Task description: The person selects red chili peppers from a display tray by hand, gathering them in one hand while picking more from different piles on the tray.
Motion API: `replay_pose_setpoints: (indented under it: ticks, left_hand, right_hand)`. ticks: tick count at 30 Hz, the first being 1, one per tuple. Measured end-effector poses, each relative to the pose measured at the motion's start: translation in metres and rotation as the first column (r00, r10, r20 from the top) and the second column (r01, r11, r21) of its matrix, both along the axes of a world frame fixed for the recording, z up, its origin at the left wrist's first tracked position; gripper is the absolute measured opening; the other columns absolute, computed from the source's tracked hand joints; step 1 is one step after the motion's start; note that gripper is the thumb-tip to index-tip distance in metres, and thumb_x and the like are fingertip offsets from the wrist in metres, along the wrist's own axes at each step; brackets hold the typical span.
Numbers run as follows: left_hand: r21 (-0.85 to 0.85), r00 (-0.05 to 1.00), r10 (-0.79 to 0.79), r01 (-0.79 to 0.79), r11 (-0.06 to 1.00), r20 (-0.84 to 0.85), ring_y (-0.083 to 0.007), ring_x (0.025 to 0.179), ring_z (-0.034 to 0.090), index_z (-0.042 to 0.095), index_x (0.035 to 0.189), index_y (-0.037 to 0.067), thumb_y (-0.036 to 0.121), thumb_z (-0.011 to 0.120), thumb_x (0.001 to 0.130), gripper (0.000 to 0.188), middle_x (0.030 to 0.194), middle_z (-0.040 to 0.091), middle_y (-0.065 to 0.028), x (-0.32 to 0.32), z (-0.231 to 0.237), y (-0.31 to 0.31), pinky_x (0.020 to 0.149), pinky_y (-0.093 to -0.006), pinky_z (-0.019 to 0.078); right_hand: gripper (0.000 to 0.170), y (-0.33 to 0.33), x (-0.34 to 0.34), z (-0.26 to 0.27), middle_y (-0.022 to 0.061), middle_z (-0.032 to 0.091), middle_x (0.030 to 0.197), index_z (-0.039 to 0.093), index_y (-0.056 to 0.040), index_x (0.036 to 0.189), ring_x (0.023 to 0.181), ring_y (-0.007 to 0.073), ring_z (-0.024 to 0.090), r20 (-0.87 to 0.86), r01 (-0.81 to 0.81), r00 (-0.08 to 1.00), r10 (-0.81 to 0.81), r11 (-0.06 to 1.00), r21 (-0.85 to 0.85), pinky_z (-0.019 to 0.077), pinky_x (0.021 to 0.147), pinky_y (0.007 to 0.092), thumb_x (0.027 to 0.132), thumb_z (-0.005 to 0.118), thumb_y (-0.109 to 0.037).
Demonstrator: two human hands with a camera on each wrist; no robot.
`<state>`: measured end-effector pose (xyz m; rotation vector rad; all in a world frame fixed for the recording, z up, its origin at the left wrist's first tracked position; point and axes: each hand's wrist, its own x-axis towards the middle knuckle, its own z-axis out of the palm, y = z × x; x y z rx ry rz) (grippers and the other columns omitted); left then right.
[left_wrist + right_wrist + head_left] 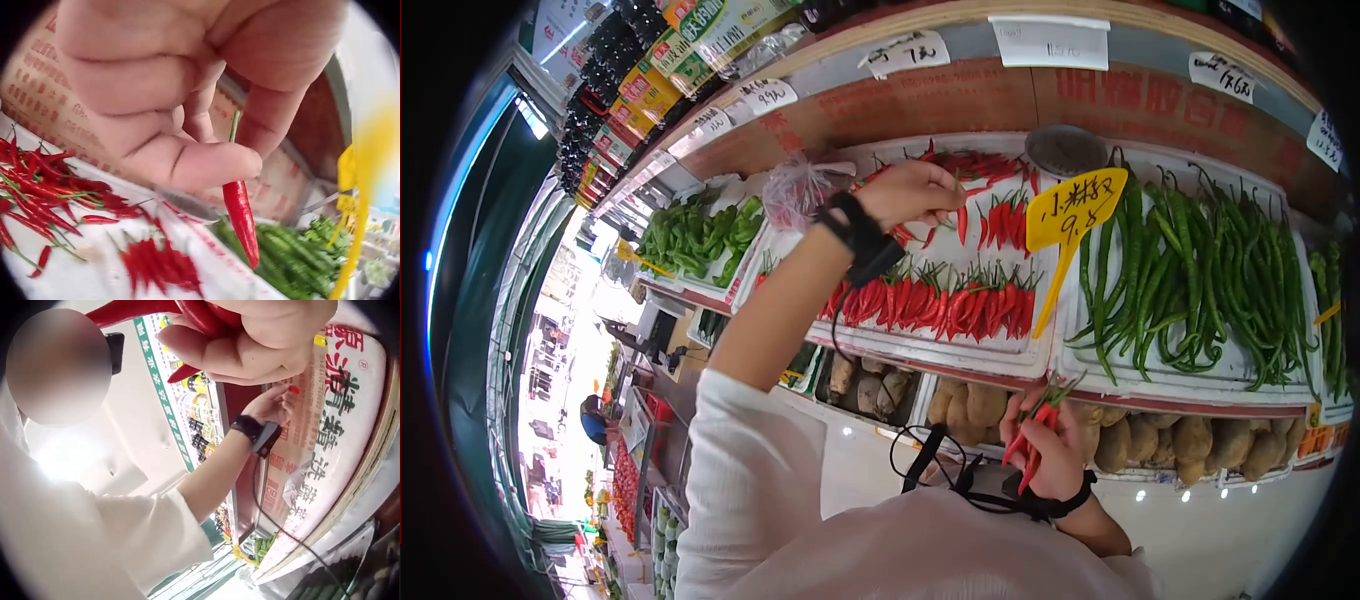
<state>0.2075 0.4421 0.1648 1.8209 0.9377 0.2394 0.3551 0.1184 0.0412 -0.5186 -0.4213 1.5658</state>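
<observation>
My left hand (912, 193) pinches one red chili (240, 219) by its stem end, the tip hanging down above the white tray (900, 345). Below it in the head view, red chilies (945, 305) lie in a neat row, with a smaller aligned bunch (1006, 222) and a loose pile (975, 163) behind. At the tray's front edge my right hand (1055, 460) holds several red chilies (1032, 450), stems up, fingers curled round them; the right wrist view shows the same hand (250, 350) close up.
A yellow price sign (1075, 215) stands at the tray's right, near a dark round dish (1065, 151). Long green peppers (1190, 270) lie further right. A plastic bag (795, 192) and green peppers (700, 235) are on the left. Potatoes (1190, 440) sit on the lower shelf.
</observation>
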Motion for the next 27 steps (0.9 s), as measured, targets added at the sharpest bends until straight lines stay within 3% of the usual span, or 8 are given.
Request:
replay_pose_setpoints:
  ticks: [3,4,6,9,16,19,22,27]
  left_hand:
    - [0.048,0.989,0.026,-0.019,0.999,-0.147,-0.0058,0.065,0.054,0.065,0.089,0.003,0.019,0.067,0.086,0.016,0.074,0.059,0.0015,0.017,-0.042,0.044,0.056,-0.0197,0.0455]
    - [0.065,0.96,-0.074,0.095,0.993,-0.269,-0.0064,0.062,0.054,0.065,0.09,0.003,0.019,0.067,0.086,0.016,0.07,0.059,0.0009,0.021,-0.056,0.064,0.054,-0.0204,0.0458]
    - [-0.101,0.965,-0.052,0.027,0.995,-0.256,-0.0068,0.059,0.054,0.065,0.09,0.003,0.019,0.067,0.085,0.017,0.068,0.059,0.0002,0.028,-0.094,0.092,0.052,-0.0209,0.0451]
    - [-0.201,0.993,0.053,-0.073,0.977,-0.102,-0.0111,0.051,0.054,0.061,0.071,0.002,0.011,0.063,0.084,0.016,0.066,0.06,-0.0054,0.04,-0.099,0.077,0.045,-0.0259,0.0465]
    - [0.075,0.963,0.097,-0.081,0.994,-0.25,-0.0143,0.063,0.063,0.063,0.081,0.0,0.015,0.064,0.088,0.016,0.077,0.064,-0.0076,0.048,-0.086,0.06,0.058,-0.0283,0.057]
    - [-0.153,0.979,0.068,-0.099,0.983,-0.194,-0.015,0.067,0.064,0.065,0.085,0.0,0.015,0.063,0.088,0.015,0.08,0.065,-0.0079,0.036,-0.103,0.077,0.062,-0.0305,0.0588]
    - [-0.179,0.981,0.12,-0.146,0.973,-0.149,-0.0152,0.067,0.064,0.065,0.088,0.0,0.015,0.063,0.087,0.015,0.081,0.065,-0.0085,0.027,-0.084,0.058,0.064,-0.0299,0.0589]
    - [0.0,0.977,0.115,-0.117,0.993,-0.182,-0.0158,0.068,0.065,0.065,0.088,-0.002,0.014,0.067,0.08,0.018,0.075,0.065,-0.0087,0.019,-0.092,0.052,0.059,-0.0294,0.056]
  right_hand:
    - [0.027,-0.002,-0.001,-0.01,0.0119,0.052,0.104,0.047,-0.0054,0.111,0.08,0.0204,0.058,-0.11,-0.085,0.99,0.083,0.996,-0.012,0.0443,0.05,0.0268,0.085,0.047,0.003]
    - [0.026,-0.004,-0.001,-0.012,0.0121,0.052,0.106,0.047,-0.0053,0.111,0.081,0.021,0.059,-0.127,-0.101,0.987,0.095,0.994,-0.039,0.0443,0.05,0.0265,0.086,0.048,0.002]
    - [0.027,-0.008,0.0,-0.01,0.0119,0.052,0.106,0.047,-0.0053,0.112,0.083,0.021,0.059,-0.112,-0.112,0.988,0.104,0.991,-0.069,0.0457,0.052,0.027,0.086,0.05,0.004]
    - [0.027,-0.015,0.0,-0.017,0.0126,0.054,0.105,0.047,-0.005,0.113,0.083,0.0201,0.06,-0.017,-0.092,0.996,0.092,0.996,0.02,0.0485,0.056,0.0273,0.088,0.053,0.004]
    - [0.027,-0.01,-0.002,-0.006,0.0128,0.059,0.101,0.047,-0.006,0.11,0.079,0.0183,0.061,0.026,-0.118,0.993,0.119,0.992,-0.05,0.0514,0.061,0.0257,0.088,0.059,0.003]
    - [0.024,-0.008,0.001,-0.018,0.0154,0.064,0.101,0.048,-0.0038,0.111,0.073,0.0136,0.061,0.111,-0.148,0.982,0.153,0.987,-0.056,0.0503,0.06,0.0242,0.09,0.06,-0.001]
    - [0.023,-0.004,0.002,-0.019,0.0166,0.066,0.102,0.049,-0.0043,0.109,0.069,0.0121,0.06,0.058,-0.139,0.988,0.142,0.989,-0.045,0.0494,0.059,0.0234,0.09,0.061,-0.002]
    - [0.023,0.005,-0.004,-0.007,0.0175,0.066,0.101,0.049,-0.0051,0.11,0.07,0.0126,0.06,0.065,-0.116,0.991,0.118,0.993,-0.032,0.0486,0.058,0.0235,0.09,0.061,-0.002]
